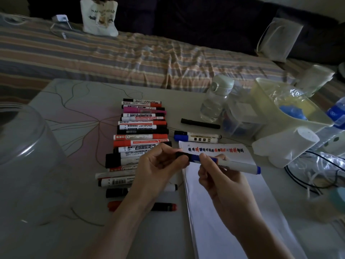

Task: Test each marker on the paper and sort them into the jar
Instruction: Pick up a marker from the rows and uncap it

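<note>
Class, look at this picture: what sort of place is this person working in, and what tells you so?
Probably a bedroom at home: a bed with a striped sheet lies right behind the table, a tote bag stands on it, and household clutter crowds the table.

1. There is a single view, from a camera on the person's head, looking forward and down across the table [78, 113].
2. It sits close: both forearms enter from 6 o'clock.
3. The striped bed [130, 53] crosses at 12 o'clock, farther off.
4. The wide lens bends the edges, and the light is dim, so the corners are perhaps unreliable.
</note>
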A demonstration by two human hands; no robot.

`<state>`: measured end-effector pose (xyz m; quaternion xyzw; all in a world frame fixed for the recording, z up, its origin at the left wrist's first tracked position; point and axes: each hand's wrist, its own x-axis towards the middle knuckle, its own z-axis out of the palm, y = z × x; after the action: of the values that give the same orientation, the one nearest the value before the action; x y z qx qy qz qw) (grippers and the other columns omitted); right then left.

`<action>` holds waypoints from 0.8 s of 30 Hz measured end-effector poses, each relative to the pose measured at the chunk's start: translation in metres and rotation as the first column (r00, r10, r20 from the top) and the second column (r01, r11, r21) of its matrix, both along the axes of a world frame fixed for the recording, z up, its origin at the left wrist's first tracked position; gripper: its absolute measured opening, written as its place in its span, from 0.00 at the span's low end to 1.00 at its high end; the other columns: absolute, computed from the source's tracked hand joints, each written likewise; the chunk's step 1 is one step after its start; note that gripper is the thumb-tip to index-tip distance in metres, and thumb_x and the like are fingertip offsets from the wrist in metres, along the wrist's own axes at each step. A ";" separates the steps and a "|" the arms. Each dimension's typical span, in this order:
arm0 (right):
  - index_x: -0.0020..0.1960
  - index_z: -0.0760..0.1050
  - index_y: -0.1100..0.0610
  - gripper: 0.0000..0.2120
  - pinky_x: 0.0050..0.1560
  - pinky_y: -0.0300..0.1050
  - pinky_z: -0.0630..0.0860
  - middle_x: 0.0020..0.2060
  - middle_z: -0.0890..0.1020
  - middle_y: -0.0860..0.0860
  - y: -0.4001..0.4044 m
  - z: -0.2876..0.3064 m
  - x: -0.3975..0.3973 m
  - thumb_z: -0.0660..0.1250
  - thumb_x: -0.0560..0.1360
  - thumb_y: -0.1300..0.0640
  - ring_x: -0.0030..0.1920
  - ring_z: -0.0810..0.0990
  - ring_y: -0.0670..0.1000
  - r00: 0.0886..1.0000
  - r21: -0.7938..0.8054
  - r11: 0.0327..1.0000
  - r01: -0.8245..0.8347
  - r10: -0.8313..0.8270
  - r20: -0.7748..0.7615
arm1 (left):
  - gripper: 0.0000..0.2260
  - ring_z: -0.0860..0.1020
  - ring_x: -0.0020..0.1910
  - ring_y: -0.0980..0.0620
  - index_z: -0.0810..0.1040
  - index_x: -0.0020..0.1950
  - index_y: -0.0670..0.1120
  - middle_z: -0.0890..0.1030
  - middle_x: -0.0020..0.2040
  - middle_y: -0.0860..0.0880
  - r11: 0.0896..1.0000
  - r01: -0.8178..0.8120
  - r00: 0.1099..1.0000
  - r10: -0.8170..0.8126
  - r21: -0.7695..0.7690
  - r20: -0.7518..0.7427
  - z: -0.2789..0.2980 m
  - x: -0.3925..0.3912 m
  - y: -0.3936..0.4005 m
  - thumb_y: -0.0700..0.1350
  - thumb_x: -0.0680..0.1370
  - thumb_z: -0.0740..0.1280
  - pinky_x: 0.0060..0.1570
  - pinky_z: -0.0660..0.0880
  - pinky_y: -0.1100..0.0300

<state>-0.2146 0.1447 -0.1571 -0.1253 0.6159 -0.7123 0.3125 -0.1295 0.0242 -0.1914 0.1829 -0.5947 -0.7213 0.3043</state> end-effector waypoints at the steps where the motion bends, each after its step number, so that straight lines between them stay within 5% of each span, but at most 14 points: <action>1: 0.46 0.78 0.62 0.16 0.40 0.43 0.75 0.32 0.78 0.53 0.000 0.001 -0.001 0.73 0.64 0.53 0.34 0.76 0.49 1.000 0.006 1.000 -0.011 0.011 0.013 | 0.13 0.84 0.47 0.52 0.79 0.50 0.40 0.85 0.46 0.49 1.000 0.002 1.000 -0.002 -0.001 -0.003 0.001 0.000 0.000 0.46 0.69 0.71 0.47 0.78 0.64; 6: 0.49 0.82 0.58 0.19 0.38 0.40 0.74 0.36 0.81 0.52 0.019 0.012 -0.023 0.70 0.66 0.46 0.35 0.78 0.48 0.987 -0.033 0.994 -0.109 0.112 0.116 | 0.12 0.84 0.47 0.54 0.79 0.50 0.42 0.85 0.46 0.50 0.999 -0.037 0.999 0.037 0.027 -0.019 0.002 0.002 -0.006 0.43 0.68 0.72 0.45 0.78 0.66; 8: 0.51 0.82 0.53 0.18 0.41 0.41 0.78 0.40 0.83 0.52 0.031 0.015 -0.041 0.67 0.68 0.43 0.38 0.81 0.48 0.993 0.093 0.994 -0.057 0.066 -0.099 | 0.11 0.83 0.46 0.55 0.79 0.49 0.42 0.85 0.45 0.51 0.997 -0.075 0.997 0.075 0.002 -0.006 0.000 0.003 -0.011 0.42 0.68 0.73 0.43 0.78 0.67; 9: 0.52 0.81 0.50 0.17 0.41 0.40 0.80 0.42 0.84 0.49 0.035 0.015 -0.050 0.67 0.68 0.42 0.40 0.83 0.46 0.936 0.240 0.971 0.012 0.073 -0.344 | 0.10 0.83 0.46 0.56 0.79 0.49 0.42 0.85 0.45 0.51 0.996 -0.087 0.996 0.088 -0.025 0.002 -0.001 0.003 -0.012 0.41 0.69 0.74 0.43 0.78 0.66; 11: 0.55 0.78 0.41 0.16 0.45 0.33 0.80 0.46 0.84 0.42 0.036 0.015 -0.064 0.65 0.69 0.40 0.45 0.82 0.40 0.630 0.420 0.899 0.127 0.254 -0.734 | 0.09 0.83 0.44 0.57 0.79 0.48 0.42 0.85 0.44 0.52 0.991 -0.089 0.995 0.092 -0.097 0.028 -0.003 0.002 -0.012 0.37 0.70 0.74 0.43 0.78 0.67; 15: 0.61 0.78 0.47 0.15 0.51 0.31 0.76 0.51 0.80 0.39 0.016 0.007 -0.070 0.64 0.76 0.46 0.51 0.79 0.38 0.133 0.532 0.843 0.083 0.520 -0.844 | 0.08 0.83 0.44 0.58 0.80 0.47 0.44 0.85 0.44 0.55 0.979 -0.076 0.993 0.091 -0.189 0.072 -0.008 0.000 -0.009 0.38 0.70 0.74 0.43 0.77 0.68; 19: 0.61 0.78 0.51 0.15 0.49 0.22 0.70 0.48 0.80 0.40 -0.003 0.006 -0.072 0.70 0.75 0.55 0.44 0.76 0.32 0.102 0.553 0.833 0.003 0.550 -0.829 | 0.08 0.82 0.42 0.59 0.80 0.48 0.43 0.85 0.43 0.55 0.981 -0.122 0.988 0.134 -0.148 0.077 -0.011 0.000 -0.013 0.38 0.71 0.74 0.41 0.77 0.67; 24: 0.56 0.81 0.56 0.10 0.48 0.33 0.75 0.45 0.83 0.47 -0.021 0.000 -0.083 0.70 0.74 0.59 0.44 0.79 0.44 -0.003 0.526 0.850 0.016 0.527 -0.850 | 0.15 0.82 0.48 0.58 0.78 0.55 0.48 0.84 0.49 0.55 0.972 -0.172 0.980 0.186 -0.163 0.074 -0.011 0.000 -0.017 0.40 0.71 0.75 0.49 0.80 0.61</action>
<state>-0.2971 0.1234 -0.1567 -0.6251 0.7484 -0.2159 -0.0495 -0.1291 0.0071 -0.2028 0.2434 -0.6430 -0.6335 0.3549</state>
